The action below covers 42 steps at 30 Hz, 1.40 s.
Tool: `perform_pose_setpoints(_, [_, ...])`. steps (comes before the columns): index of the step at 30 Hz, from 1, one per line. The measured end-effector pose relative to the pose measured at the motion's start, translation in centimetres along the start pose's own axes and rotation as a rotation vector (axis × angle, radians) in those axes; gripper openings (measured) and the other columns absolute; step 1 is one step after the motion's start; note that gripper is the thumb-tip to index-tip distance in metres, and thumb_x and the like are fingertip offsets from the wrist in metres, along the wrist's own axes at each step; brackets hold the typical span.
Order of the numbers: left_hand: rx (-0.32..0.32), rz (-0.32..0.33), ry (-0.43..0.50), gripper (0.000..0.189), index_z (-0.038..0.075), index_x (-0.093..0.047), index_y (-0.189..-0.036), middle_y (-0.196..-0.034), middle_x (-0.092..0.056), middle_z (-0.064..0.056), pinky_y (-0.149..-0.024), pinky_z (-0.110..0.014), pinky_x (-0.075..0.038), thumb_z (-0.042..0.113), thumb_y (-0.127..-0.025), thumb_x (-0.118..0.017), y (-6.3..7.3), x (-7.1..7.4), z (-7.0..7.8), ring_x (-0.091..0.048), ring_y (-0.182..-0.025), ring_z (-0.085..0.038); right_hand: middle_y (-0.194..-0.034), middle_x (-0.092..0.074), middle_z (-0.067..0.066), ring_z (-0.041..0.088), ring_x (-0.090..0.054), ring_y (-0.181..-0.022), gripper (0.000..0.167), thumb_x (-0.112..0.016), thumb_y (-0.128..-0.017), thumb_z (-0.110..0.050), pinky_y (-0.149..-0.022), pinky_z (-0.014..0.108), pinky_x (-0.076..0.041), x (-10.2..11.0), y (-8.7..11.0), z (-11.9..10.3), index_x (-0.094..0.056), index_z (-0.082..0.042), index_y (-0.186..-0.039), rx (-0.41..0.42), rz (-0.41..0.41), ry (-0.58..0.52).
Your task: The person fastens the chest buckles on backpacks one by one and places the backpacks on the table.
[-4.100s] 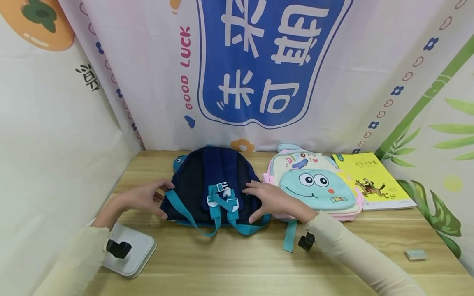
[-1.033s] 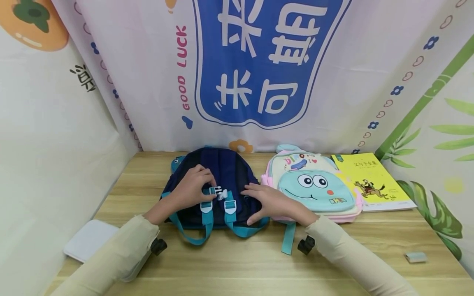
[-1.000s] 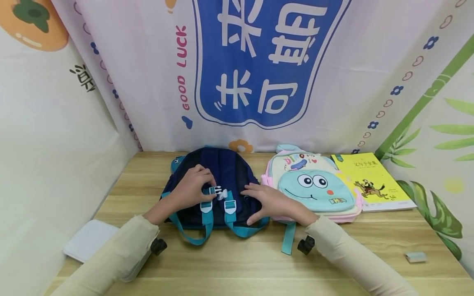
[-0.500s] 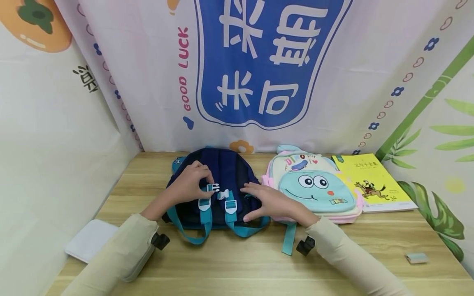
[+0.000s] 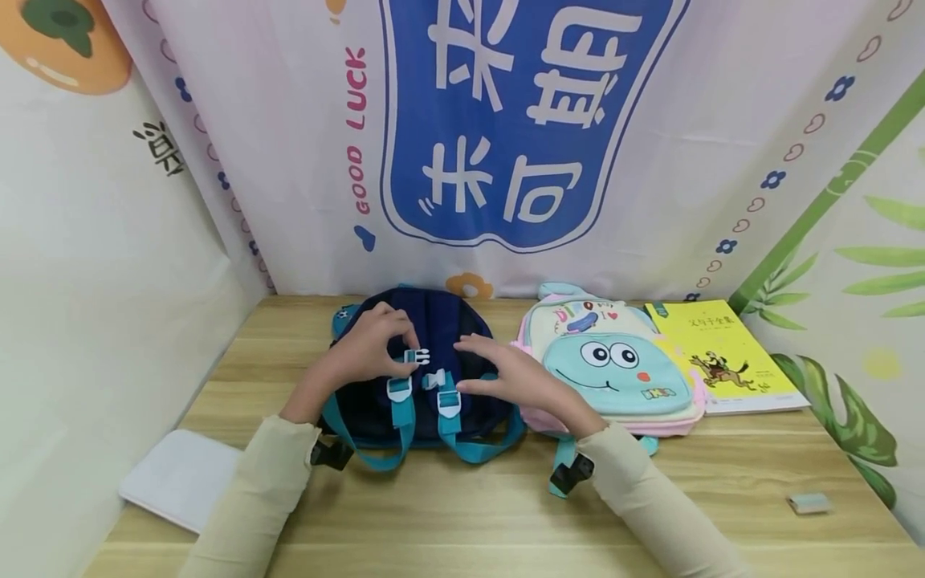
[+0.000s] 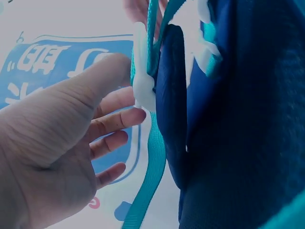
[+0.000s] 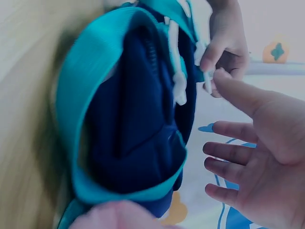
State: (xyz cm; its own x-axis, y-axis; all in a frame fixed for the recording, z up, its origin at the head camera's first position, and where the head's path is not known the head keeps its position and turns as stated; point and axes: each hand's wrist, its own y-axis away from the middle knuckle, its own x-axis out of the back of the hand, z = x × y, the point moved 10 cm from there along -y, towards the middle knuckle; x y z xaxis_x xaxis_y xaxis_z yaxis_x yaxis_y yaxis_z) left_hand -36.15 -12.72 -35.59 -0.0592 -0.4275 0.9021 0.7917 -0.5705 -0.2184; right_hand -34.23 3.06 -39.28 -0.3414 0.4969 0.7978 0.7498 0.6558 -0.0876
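A navy backpack (image 5: 433, 309) lies with its strap side up at the back of the table. My left hand (image 5: 368, 345) pinches the pronged half of a white buckle (image 5: 421, 356) on a teal strap, lifting it over the bag. The matching socket half (image 5: 434, 379) rests on the bag, apart from the prongs, a little below and to the right. My right hand (image 5: 516, 373) reaches over the bag's right side with fingers spread, thumb near the socket half. In the right wrist view, that thumb (image 7: 238, 93) comes close to the pinched buckle. White strap adjusters (image 5: 399, 389) sit below the buckle halves.
A mint dinosaur backpack (image 5: 614, 369) lies right of the navy one, partly on a yellow book (image 5: 723, 345). A white case (image 5: 177, 478) is at the left, partly behind my left sleeve. A small grey object (image 5: 809, 503) lies near the right edge. Printed cloth hangs behind.
My left hand has come from the bag's left side to the buckle, lifting its pronged half from the crossed straps. Recently my right hand has shifted left and up, toward the socket half.
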Motion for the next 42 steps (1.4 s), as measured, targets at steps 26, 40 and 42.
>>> perform_pose_setpoints(26, [-0.024, 0.064, -0.015, 0.018, 0.018, -0.072, -0.088, -0.1, -0.063, 0.001, -0.096, -0.053, -0.039, 0.021, -0.078, -0.087, 0.5, -0.2, 1.1, -0.047, -0.1, -0.024, -0.148, -0.057, 0.012, 0.03, -0.046, -0.145, 0.048, -0.075, -0.094, -0.032, -0.116, 0.048, -0.04, -2.3, -1.9, -2.0, -0.066, -0.006, -0.133, 0.1, 0.12, 0.154])
perform_pose_setpoints(40, [0.018, 0.06, -0.043, 0.019, 0.019, -0.072, -0.089, -0.102, -0.063, 0.002, -0.099, -0.053, -0.039, 0.024, -0.078, -0.087, 0.7, 0.3, 0.2, -0.046, -0.1, -0.023, -0.136, -0.067, 0.009, 0.028, -0.056, -0.135, 0.029, -0.075, -0.094, -0.028, -0.113, 0.045, -0.044, -2.4, -2.4, -2.2, -0.075, -0.009, -0.116, 0.064, 0.139, 0.21])
perform_pose_setpoints(42, [0.026, 0.066, -0.045, 0.019, 0.019, -0.072, -0.089, -0.101, -0.063, 0.002, -0.097, -0.051, -0.04, 0.023, -0.078, -0.087, 0.8, 0.5, 0.0, -0.046, -0.099, -0.023, -0.132, -0.069, 0.008, 0.026, -0.06, -0.13, 0.029, -0.074, -0.094, -0.03, -0.11, 0.044, -0.047, -2.6, -2.5, -2.5, -0.074, -0.01, -0.115, 0.068, 0.151, 0.2])
